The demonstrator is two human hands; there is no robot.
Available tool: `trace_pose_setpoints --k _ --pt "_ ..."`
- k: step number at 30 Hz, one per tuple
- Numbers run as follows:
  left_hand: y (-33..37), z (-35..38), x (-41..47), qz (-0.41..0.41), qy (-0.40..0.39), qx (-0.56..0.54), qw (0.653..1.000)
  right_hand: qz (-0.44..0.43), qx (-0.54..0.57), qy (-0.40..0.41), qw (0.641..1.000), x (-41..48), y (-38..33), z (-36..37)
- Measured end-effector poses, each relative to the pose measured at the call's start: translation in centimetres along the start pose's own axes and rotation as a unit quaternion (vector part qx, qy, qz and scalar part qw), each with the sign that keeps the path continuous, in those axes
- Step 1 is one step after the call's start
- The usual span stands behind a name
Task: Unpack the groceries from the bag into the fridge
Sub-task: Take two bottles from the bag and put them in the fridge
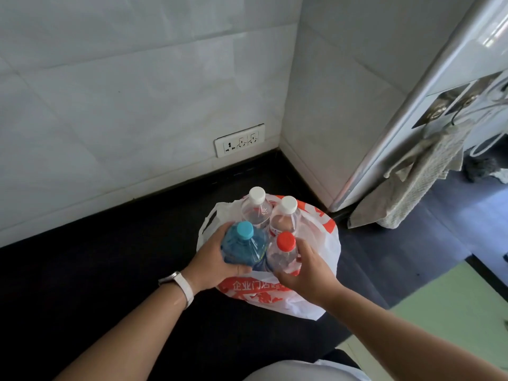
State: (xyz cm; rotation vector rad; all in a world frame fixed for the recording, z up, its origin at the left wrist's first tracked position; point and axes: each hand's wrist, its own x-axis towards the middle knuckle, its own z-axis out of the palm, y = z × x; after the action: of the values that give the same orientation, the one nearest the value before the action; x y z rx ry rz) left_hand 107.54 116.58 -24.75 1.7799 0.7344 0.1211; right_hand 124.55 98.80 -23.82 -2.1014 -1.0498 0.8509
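Note:
A white and orange plastic bag (pixel 324 243) stands on the black counter (pixel 110 270) with several bottles upright in it. My left hand (pixel 217 259) wraps around a blue bottle with a light blue cap (pixel 244 243) at the bag's front left. My right hand (pixel 305 273) grips a clear bottle with a red cap (pixel 284 251) beside it. Behind these stand two clear bottles with white caps (pixel 257 204) (pixel 287 213). The fridge (pixel 439 78) is at the upper right, seen from its side edge.
White tiled walls meet in a corner behind the bag, with a socket strip (pixel 239 140) low on the left wall. A grey cloth (pixel 417 171) hangs from the fridge's side. Dark floor and a green surface (pixel 453 306) lie to the right.

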Motion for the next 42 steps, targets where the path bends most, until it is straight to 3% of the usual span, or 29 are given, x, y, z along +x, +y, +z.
trace_pose_setpoints --k 5,14,17,22,32,42 --pt "-0.1 -1.0 1.3 -0.007 -0.042 0.045 0.998 0.020 0.020 -0.028 0.999 1.0 1.2 0.8" --pt "-1.0 -0.6 1.2 0.019 -0.016 0.102 0.995 0.018 0.040 -0.033 0.998 1.7 2.7 2.2" --pt "-0.3 -0.1 0.9 0.028 0.002 0.094 0.995 0.012 0.042 -0.036 0.998 1.4 2.7 2.1" --pt "0.3 0.6 -0.3 0.003 -0.033 0.062 0.998 0.009 0.044 -0.029 0.999 0.7 2.7 1.9" --pt "3.1 2.9 -2.7 0.028 0.043 0.053 0.997 0.008 0.100 0.033 0.994 -1.4 1.0 -0.4" --pt "8.2 3.8 -7.1 0.111 0.198 -0.082 0.970 -0.107 0.154 0.087 0.978 -4.0 -4.2 -3.5"
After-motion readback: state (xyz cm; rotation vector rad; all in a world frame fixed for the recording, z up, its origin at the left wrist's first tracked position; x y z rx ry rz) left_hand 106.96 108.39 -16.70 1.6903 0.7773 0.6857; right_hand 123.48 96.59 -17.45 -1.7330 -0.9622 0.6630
